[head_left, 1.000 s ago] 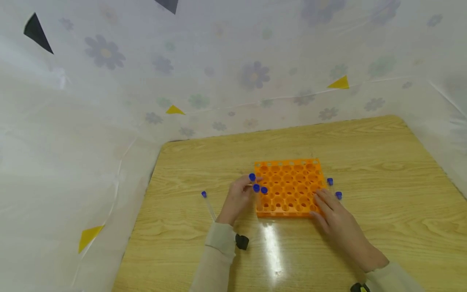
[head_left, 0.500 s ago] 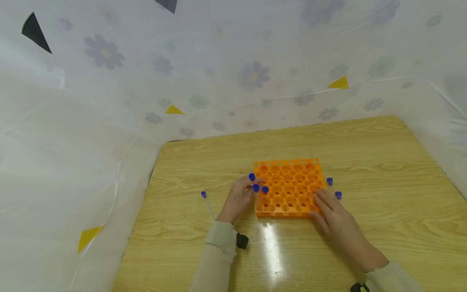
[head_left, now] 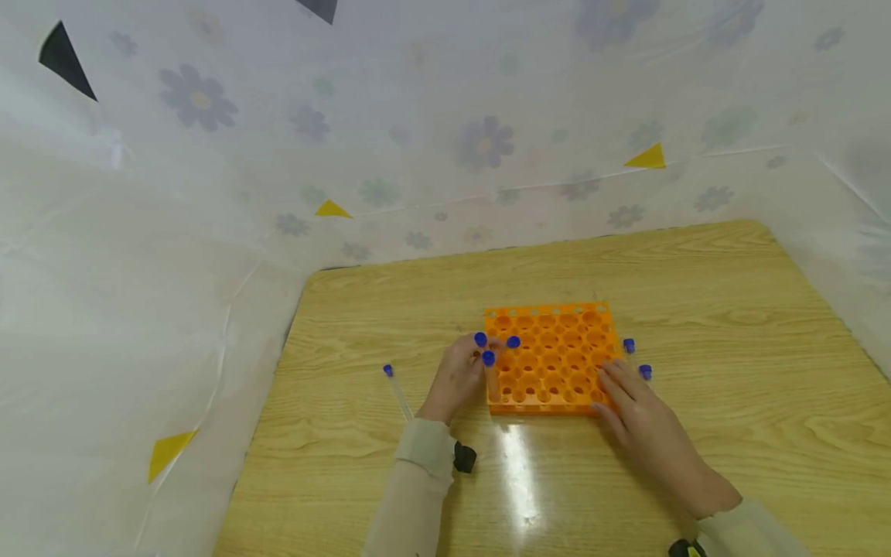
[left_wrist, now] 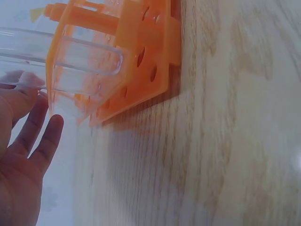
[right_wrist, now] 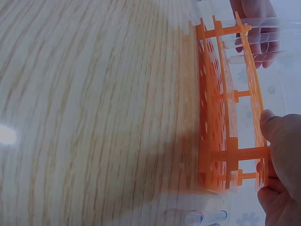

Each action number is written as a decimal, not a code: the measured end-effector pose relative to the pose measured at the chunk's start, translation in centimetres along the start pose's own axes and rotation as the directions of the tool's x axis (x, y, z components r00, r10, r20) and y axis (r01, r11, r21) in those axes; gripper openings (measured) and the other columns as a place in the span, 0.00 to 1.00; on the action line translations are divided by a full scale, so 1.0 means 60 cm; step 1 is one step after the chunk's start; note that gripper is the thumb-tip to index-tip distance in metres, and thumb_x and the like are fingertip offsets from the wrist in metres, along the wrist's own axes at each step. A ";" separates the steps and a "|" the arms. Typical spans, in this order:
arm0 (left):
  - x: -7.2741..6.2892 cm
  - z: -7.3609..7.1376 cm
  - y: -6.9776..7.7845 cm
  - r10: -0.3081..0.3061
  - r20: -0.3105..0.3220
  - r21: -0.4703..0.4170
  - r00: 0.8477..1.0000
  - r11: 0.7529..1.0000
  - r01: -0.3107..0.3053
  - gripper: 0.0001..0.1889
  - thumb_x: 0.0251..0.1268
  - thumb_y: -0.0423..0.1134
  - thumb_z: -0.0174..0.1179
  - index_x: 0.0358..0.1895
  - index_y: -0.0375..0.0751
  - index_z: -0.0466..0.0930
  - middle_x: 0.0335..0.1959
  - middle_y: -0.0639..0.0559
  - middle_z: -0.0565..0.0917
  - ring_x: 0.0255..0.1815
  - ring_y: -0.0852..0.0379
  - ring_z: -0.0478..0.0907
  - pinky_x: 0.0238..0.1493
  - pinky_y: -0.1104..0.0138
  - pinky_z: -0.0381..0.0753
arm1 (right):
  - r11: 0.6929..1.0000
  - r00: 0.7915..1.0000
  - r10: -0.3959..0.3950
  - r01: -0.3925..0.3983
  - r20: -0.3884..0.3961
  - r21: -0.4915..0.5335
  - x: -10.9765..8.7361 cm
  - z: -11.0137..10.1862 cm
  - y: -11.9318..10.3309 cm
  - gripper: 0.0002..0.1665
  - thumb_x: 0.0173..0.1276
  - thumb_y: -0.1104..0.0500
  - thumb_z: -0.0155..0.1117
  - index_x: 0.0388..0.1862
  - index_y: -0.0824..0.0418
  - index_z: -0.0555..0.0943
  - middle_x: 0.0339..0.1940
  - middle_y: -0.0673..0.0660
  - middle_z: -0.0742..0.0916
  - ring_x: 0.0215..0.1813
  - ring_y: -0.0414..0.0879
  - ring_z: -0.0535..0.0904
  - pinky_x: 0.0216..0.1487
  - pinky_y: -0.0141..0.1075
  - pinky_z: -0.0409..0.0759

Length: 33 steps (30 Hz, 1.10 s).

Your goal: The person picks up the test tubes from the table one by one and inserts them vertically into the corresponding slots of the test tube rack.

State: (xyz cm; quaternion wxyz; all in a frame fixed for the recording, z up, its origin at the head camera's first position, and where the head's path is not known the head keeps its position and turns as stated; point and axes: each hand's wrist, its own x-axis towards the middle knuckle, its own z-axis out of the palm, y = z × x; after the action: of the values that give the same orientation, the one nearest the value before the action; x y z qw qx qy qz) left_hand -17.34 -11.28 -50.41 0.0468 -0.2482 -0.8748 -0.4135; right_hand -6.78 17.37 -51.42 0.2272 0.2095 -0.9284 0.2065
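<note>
An orange test tube rack [head_left: 557, 404] lies in front of me on the table. My left hand [head_left: 454, 377] is at its left side and pinches a clear test tube [head_left: 513, 342] with a blue cap, held over the left part of the rack. Two more blue-capped tubes stand in the left column, one test tube [head_left: 489, 359] nearer me and another test tube [head_left: 481, 339] behind. Their clear lower ends [left_wrist: 101, 59] pass through the rack in the left wrist view. With thumb and fingers, my right hand [head_left: 650, 422] holds the rack's right front corner.
A loose capped tube [head_left: 398, 393] lies on the wooden table [head_left: 334, 464], left of the left hand. Right of the rack lie two more capped tubes, one tube [head_left: 629, 346] behind the other tube [head_left: 646, 373]. A floral curtain [head_left: 431, 139] surrounds the table.
The tube in my left hand has shifted away from me and slightly right over the rack, its cap now beside the rear standing tube. My right hand and the rack have stayed put.
</note>
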 end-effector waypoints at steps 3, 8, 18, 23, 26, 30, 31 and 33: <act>0.000 0.003 0.000 -0.055 -0.023 -0.038 0.998 0.998 0.054 0.09 0.71 0.32 0.58 0.48 0.40 0.86 0.46 0.46 0.88 0.48 0.53 0.84 0.49 0.67 0.85 | 1.000 1.000 0.003 -0.003 0.000 0.003 0.001 0.000 0.000 0.31 0.57 0.62 0.75 0.57 0.76 0.79 0.64 0.70 0.79 0.65 0.67 0.74 0.60 0.59 0.76; -0.002 0.003 0.001 -0.114 -0.059 -0.077 0.992 0.991 0.110 0.09 0.73 0.33 0.56 0.48 0.41 0.84 0.46 0.47 0.88 0.48 0.53 0.84 0.49 0.66 0.86 | 1.000 1.000 -0.001 0.001 -0.010 0.004 0.000 0.001 0.001 0.31 0.58 0.61 0.74 0.58 0.76 0.79 0.64 0.70 0.79 0.65 0.67 0.74 0.61 0.59 0.75; -0.005 0.002 0.003 -0.158 -0.055 -0.090 0.986 0.984 0.153 0.06 0.74 0.32 0.54 0.46 0.40 0.81 0.44 0.48 0.87 0.45 0.54 0.84 0.46 0.66 0.85 | 1.000 1.000 -0.004 0.004 -0.010 0.001 -0.001 0.001 0.002 0.31 0.57 0.61 0.74 0.58 0.76 0.79 0.64 0.70 0.79 0.65 0.67 0.74 0.63 0.58 0.75; -0.006 0.003 0.002 -0.209 -0.050 -0.094 0.977 0.974 0.204 0.06 0.75 0.32 0.54 0.45 0.42 0.81 0.45 0.50 0.86 0.45 0.55 0.82 0.47 0.67 0.84 | 1.000 1.000 -0.012 0.012 -0.012 -0.004 -0.001 0.002 0.002 0.30 0.59 0.60 0.74 0.57 0.76 0.79 0.64 0.70 0.79 0.65 0.67 0.74 0.64 0.56 0.74; -0.006 0.003 0.003 -0.229 -0.044 -0.113 0.973 0.968 0.223 0.06 0.75 0.33 0.53 0.46 0.43 0.80 0.45 0.51 0.86 0.45 0.55 0.82 0.47 0.66 0.84 | 1.000 1.000 -0.015 0.015 -0.015 -0.005 -0.002 0.002 0.002 0.31 0.59 0.60 0.73 0.58 0.76 0.78 0.64 0.70 0.79 0.65 0.67 0.74 0.66 0.55 0.73; -0.008 0.002 0.003 -0.249 -0.030 -0.159 0.968 0.957 0.241 0.10 0.76 0.34 0.53 0.53 0.43 0.80 0.49 0.51 0.85 0.49 0.54 0.81 0.51 0.64 0.84 | 1.000 1.000 -0.012 0.011 -0.019 -0.003 -0.003 0.003 0.003 0.31 0.59 0.60 0.73 0.58 0.76 0.78 0.64 0.70 0.79 0.65 0.67 0.74 0.73 0.48 0.68; -0.009 0.001 0.004 -0.247 -0.029 -0.175 0.969 0.955 0.238 0.11 0.76 0.34 0.53 0.56 0.43 0.80 0.50 0.51 0.84 0.50 0.54 0.81 0.52 0.64 0.83 | 1.000 1.000 -0.010 0.010 -0.019 -0.002 -0.004 0.004 0.003 0.31 0.61 0.59 0.73 0.58 0.76 0.78 0.64 0.70 0.79 0.65 0.67 0.74 0.75 0.46 0.66; -0.010 0.000 0.005 -0.241 -0.030 -0.206 0.970 0.951 0.230 0.15 0.76 0.35 0.53 0.61 0.44 0.78 0.53 0.50 0.83 0.53 0.54 0.80 0.55 0.63 0.83 | 1.000 1.000 -0.008 0.008 -0.022 0.001 -0.005 0.005 0.003 0.30 0.63 0.58 0.71 0.58 0.76 0.78 0.64 0.70 0.79 0.65 0.67 0.74 0.78 0.41 0.61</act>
State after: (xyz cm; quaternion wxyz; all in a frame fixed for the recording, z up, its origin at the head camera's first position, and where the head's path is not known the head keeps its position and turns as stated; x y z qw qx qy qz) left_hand -16.70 -11.35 -50.39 -0.0042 -0.1339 -0.8503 -0.5090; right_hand -6.75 17.49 -51.85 0.2380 0.2112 -0.9248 0.2085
